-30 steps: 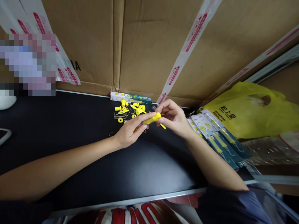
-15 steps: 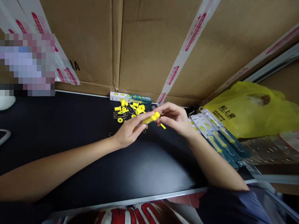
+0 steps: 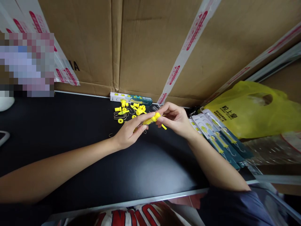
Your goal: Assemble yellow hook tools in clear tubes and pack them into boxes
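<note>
My left hand (image 3: 129, 131) is closed around the tube of a small yellow spring scale (image 3: 148, 120), tilted up to the right. At its upper end is a round yellow cap (image 3: 156, 116). My right hand (image 3: 175, 119) pinches at this cap, thumb and fingertips against it. The lower part of the scale is hidden by my left fingers. Just behind my hands lie loose yellow plastic parts (image 3: 139, 111), rings and metal hooks (image 3: 120, 116) in a pile. A yellow strip (image 3: 164, 126) shows under my right hand.
A printed spring scale box (image 3: 130, 98) lies behind the pile, against a large taped carton (image 3: 145, 47). Several similar boxes (image 3: 217, 136) are stacked at the right, beside a yellow plastic bag (image 3: 249, 110). The black tabletop (image 3: 131, 175) spreads in front.
My right thumb has closed in on the yellow cap, where a small gap showed before. My left hand keeps its hold; the view has shifted slightly.
</note>
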The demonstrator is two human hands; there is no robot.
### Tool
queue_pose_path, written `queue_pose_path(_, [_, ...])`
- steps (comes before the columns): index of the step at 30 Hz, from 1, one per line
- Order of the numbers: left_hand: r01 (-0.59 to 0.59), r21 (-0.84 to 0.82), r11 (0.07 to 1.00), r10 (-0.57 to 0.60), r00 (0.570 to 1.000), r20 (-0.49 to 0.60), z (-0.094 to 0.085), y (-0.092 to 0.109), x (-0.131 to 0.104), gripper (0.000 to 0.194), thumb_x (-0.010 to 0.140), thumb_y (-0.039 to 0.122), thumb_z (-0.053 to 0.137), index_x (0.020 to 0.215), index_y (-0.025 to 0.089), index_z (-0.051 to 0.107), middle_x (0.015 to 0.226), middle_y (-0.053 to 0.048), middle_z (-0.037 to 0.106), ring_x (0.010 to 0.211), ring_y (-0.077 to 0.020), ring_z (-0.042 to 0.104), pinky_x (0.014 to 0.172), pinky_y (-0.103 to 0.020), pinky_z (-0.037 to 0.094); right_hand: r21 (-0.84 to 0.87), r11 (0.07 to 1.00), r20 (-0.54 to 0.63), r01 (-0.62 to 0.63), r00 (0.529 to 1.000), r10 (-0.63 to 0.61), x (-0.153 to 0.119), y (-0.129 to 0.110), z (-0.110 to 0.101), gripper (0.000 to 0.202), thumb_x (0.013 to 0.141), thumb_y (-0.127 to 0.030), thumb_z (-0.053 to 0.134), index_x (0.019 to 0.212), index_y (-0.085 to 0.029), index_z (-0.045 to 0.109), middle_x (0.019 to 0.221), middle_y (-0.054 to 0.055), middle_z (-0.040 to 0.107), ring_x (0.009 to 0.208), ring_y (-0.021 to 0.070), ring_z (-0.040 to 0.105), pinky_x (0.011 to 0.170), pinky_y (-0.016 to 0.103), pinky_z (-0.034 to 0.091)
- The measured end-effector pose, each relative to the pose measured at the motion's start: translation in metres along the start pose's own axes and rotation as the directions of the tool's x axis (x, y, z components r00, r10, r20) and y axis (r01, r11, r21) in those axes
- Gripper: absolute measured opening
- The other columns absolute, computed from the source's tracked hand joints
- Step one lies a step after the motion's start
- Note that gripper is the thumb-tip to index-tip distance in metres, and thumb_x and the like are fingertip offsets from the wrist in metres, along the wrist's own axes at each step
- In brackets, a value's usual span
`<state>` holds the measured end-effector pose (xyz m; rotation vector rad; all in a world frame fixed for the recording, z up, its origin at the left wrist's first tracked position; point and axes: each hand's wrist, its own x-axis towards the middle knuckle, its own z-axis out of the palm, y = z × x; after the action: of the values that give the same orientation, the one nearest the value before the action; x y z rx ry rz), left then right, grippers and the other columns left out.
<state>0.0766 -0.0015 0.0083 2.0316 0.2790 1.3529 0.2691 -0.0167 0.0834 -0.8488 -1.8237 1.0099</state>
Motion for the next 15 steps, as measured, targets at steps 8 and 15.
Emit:
queue_pose_path(8, [-0.018,0.008,1.0,0.018,1.0,-0.005,0.0002,0.0016,0.0007,0.047,0.093,0.018,0.045,0.139,0.029,0.04,0.132,-0.006,0.055,0.096,-0.0142,0.063,0.082,-0.025,0.053,0.002,1.0,0.009,0.019,1.0,-0.019,-0.0003,-0.0001,0.0004,0.024,0.082,-0.035,0.067,0.096,-0.018,0.06,0.071,-0.001,0.061,0.058,0.0089,0.059,0.052,0.02,0.052])
queue_pose_path(15, [-0.02,0.02,1.0,0.02,1.0,0.009,0.0,0.0024,0.0,0.047,0.093,0.017,0.045,0.139,0.029,0.04,0.131,-0.006,0.055,0.097,-0.0142,0.063,0.081,-0.025,0.053,0.056,0.996,-0.064,0.063,0.996,-0.06,-0.0018,0.007,0.0048,0.022,0.077,-0.031,0.073,0.084,-0.019,0.055,0.07,-0.003,0.059,0.054,0.0071,0.057,0.049,0.018,0.048])
